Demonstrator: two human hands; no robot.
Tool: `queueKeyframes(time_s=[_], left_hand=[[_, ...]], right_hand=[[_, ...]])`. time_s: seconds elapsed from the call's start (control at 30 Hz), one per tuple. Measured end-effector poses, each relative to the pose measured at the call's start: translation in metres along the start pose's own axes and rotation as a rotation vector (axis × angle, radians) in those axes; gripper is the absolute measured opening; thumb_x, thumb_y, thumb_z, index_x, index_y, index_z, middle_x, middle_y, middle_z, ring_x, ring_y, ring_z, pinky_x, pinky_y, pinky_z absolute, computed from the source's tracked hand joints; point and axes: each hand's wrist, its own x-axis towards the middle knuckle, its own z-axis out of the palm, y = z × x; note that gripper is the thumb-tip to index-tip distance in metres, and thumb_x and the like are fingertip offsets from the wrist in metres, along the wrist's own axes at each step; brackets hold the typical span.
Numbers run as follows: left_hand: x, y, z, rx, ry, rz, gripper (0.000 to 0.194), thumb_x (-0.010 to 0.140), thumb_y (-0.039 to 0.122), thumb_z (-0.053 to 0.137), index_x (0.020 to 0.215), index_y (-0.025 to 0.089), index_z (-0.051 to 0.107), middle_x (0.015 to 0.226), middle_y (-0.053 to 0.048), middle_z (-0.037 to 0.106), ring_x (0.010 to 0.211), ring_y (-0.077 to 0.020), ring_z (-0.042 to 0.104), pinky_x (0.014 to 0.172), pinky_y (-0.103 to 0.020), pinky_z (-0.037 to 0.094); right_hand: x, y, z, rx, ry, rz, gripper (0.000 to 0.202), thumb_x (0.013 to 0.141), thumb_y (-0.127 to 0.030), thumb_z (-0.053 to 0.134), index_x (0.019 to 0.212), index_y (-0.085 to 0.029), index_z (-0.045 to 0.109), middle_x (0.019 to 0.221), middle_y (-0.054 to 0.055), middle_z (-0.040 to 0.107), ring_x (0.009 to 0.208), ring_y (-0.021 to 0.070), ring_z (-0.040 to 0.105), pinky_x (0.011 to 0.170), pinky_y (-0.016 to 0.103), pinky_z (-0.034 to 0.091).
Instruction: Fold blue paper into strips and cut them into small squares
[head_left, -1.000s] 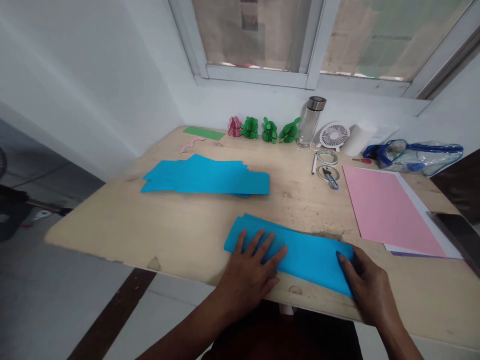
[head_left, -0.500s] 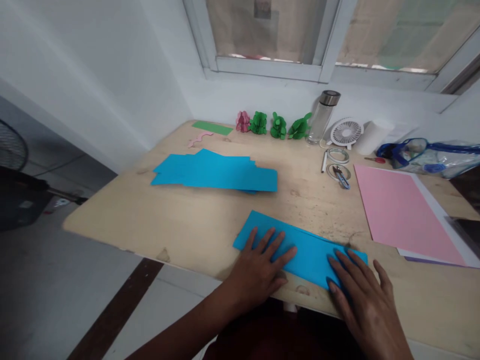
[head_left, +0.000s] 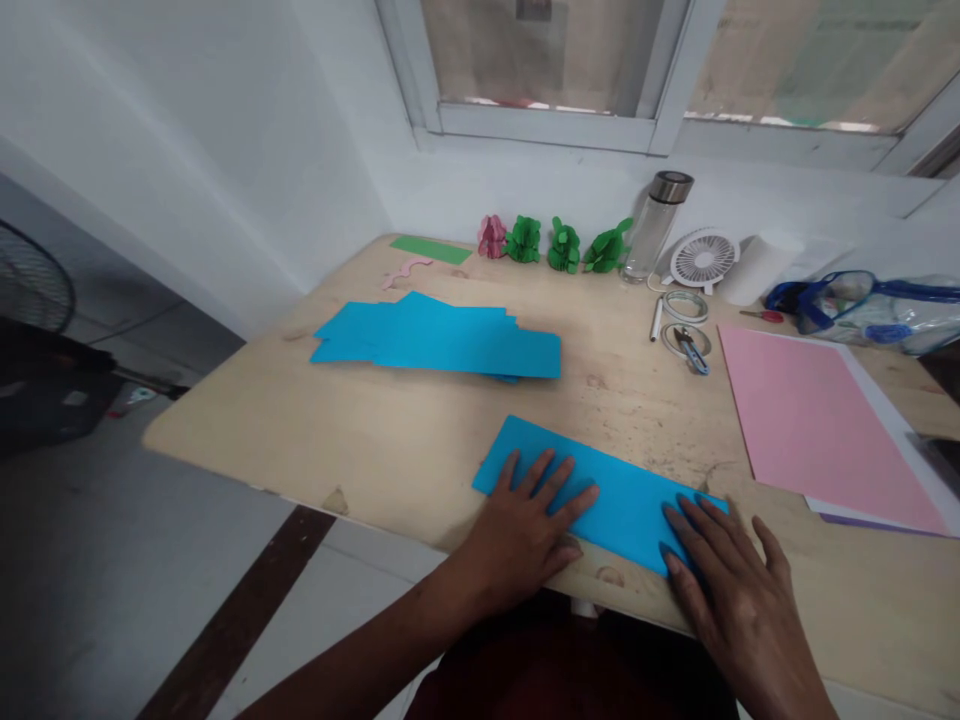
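Observation:
A long blue paper strip [head_left: 622, 495] lies near the front edge of the wooden table [head_left: 300, 420]. My left hand [head_left: 517, 530] rests flat on its left part with fingers spread. On its right end lies my right hand [head_left: 731, 575], fingers stretched out over the paper. Neither hand grips anything. Farther back and to the left, several blue sheets [head_left: 450, 338] lie overlapped in a loose pile.
Along the wall stand green paper figures [head_left: 564, 246], a pink one [head_left: 492, 237], a glass bottle [head_left: 652, 235] and a white fan [head_left: 703, 258]. Tape rolls [head_left: 686, 307], snippers [head_left: 691, 352] and pink paper [head_left: 825, 420] lie at the right.
The view has shifted slightly. The blue strip's top edge, which showed a gap between layers towards the right, now looks flat. Both hands stay on the strip.

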Motion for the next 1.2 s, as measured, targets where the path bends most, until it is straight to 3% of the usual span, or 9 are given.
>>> queueKeyframes(time_s=[1.2], left_hand=[[0.0039,-0.0044,0.0000,-0.054,-0.044,0.017,0.062,0.093,0.058,0.039,0.148,0.036,0.022,0.157,-0.006,0.022,0.143,-0.0351,0.020,0.109,-0.063,0.021]], right_hand=[[-0.0018,-0.0007,-0.0002,0.019,-0.016,0.040,0.044,0.094,-0.040,0.044,0.132,-0.021,0.053,0.131,0.009,0.060,0.131,0.0330,0.042,0.104,0.057,0.028]])
